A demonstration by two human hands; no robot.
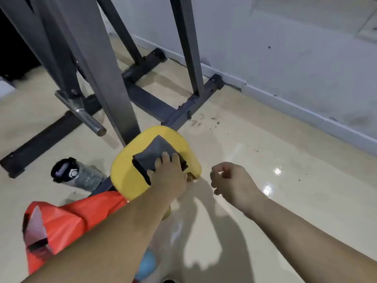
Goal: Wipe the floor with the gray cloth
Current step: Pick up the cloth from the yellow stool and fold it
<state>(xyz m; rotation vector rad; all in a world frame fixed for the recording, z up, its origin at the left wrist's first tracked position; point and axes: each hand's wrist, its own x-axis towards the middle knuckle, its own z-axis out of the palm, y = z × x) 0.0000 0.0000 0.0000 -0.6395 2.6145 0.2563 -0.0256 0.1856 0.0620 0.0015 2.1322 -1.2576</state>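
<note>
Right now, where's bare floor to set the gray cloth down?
Free: glossy beige floor right of the yellow plastic stool, out to the white baseboard. Crowded: left of it, gray metal frame, black-lidded bottle, orange bag. Dark crumbs by the frame's foot.

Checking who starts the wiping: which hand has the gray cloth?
The left hand, which grips the gray cloth atop the yellow pad; the right hand hovers beside it, holding nothing.

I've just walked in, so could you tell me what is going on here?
A person's left hand is laid on the gray cloth, which lies on a yellow seat; no wiping yet. The right hand hovers empty, loosely curled, over the glossy floor, where dark specks lie by the metal rack.
</note>
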